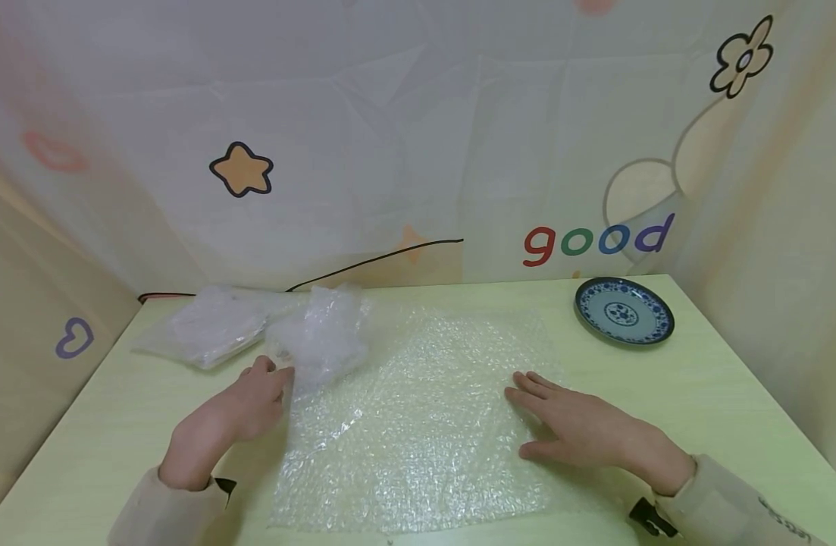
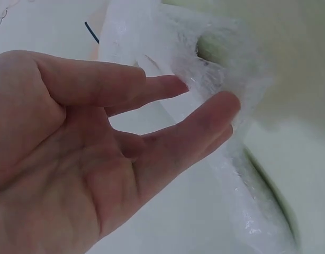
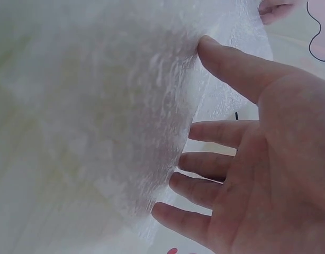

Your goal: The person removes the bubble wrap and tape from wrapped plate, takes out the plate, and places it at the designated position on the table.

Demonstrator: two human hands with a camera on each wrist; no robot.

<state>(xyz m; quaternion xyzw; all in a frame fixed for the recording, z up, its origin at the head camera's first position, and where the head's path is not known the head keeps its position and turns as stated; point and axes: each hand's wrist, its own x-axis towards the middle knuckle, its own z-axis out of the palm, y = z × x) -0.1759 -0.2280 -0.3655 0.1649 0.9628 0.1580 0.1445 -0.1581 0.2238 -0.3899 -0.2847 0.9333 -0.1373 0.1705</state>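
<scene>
Flattening the wrap (image 1: pixel 418 440): that's my read of it, seeing as the bubbly sheet is laid out across the middle of the worktop (image 1: pixel 718 394), reaching close to the far edge.
Left hand (image 1: pixel 230 409): fingers loosely bent, not gripping anything as far as I can see. Fingertips are right by the wrap's left edge, probably to steady or straighten that side. Can't tell how hard they press, if at all.
Right hand (image 1: pixel 588 428): relaxed, fingers straight and thumb out, fingertips looking to touch the wrap's right side. Guessing that keeps it from curling up.
Bundle (image 1: pixel 329 334): crumpled plastic at the wrap's far left corner, just beyond the left hand. Could be the same sheet bunched up, can't tell.
Packet (image 1: pixel 213 326): clear plastic near the worktop's far left corner, likely parked out of the way.
Plate (image 1: pixel 624 311): blue patterned, near the far right corner, apart from the wrap, presumably for safety.
</scene>
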